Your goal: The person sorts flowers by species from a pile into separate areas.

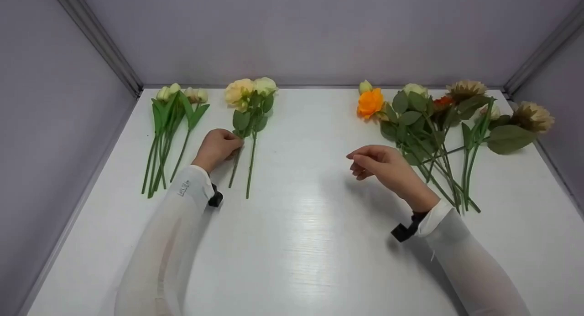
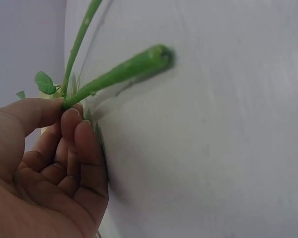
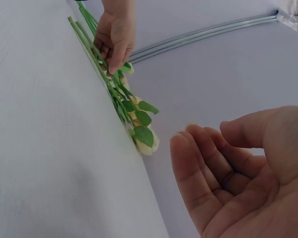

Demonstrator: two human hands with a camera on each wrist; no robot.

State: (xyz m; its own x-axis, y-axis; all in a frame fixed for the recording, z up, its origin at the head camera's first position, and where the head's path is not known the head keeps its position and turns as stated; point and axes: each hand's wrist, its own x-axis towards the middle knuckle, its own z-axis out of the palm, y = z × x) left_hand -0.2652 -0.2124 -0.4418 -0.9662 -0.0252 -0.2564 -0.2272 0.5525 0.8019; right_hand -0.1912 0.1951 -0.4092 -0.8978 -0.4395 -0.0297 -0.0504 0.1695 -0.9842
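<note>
My left hand point(image 1: 216, 148) pinches the stem of a peach-coloured rose point(image 1: 238, 92) between thumb and fingertips, just below its leaves. In the left wrist view, the cut end of that green stem point(image 2: 121, 73) sticks out past the fingers toward the camera. Beside it a cream-white rose point(image 1: 265, 85) lies with its stem roughly parallel. Over the middle right of the table, my right hand point(image 1: 387, 166) hovers with loosely bent fingers and nothing in them. The right wrist view shows its thumb and fingertips apart.
Several pale tulips point(image 1: 169, 111) lie at the far left of the white table point(image 1: 292, 225). On the right is a crossed pile of stems with an orange flower point(image 1: 370, 102), a pale rose point(image 1: 414, 89) and brownish sunflower-like blooms point(image 1: 533, 117). Walls enclose the back and sides.
</note>
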